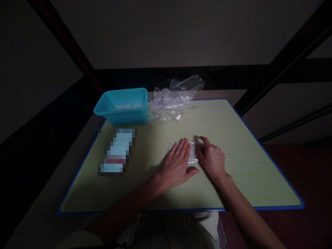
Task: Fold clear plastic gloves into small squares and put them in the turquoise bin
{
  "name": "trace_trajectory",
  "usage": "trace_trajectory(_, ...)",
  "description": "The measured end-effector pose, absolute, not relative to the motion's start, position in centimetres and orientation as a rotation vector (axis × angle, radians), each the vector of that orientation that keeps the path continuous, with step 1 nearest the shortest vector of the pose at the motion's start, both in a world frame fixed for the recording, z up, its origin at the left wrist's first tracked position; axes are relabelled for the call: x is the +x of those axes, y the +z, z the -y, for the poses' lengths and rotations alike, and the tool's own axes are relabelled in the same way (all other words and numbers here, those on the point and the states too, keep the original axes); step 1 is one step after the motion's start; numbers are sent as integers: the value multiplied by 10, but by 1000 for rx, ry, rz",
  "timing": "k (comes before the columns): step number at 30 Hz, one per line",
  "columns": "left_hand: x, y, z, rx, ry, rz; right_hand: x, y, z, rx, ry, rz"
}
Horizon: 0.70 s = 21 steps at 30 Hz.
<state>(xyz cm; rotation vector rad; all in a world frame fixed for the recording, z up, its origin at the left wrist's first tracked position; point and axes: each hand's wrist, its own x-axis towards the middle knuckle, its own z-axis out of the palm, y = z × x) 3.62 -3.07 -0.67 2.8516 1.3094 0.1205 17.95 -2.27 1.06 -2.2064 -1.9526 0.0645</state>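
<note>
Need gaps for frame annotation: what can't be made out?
All in the head view:
Clear plastic: part covered by the left hand.
Right hand: whether it pinches the plastic, hidden by its fingers.
Pixelated object: details lost to the mosaic.
Blue tub: contents partly behind its front wall.

Dim overall, edges darkest; tabletop (249, 145) softly lit, perhaps from above; glints on crumpled plastic (178, 98).
</note>
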Motion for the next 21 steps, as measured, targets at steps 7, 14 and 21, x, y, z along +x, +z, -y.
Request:
trace_trajectory(7, 36, -6, 32, 2843, 114, -1300, 182, 10, 25, -2206, -11, 1980)
trace_trajectory(14, 36, -7, 32, 2845, 122, -1312, 194, 9, 29, -2212, -159, 2032)
trace_trajectory(21, 37, -2, 32, 2852, 52, -1311, 219, 14, 50, -1820, -125, 2080)
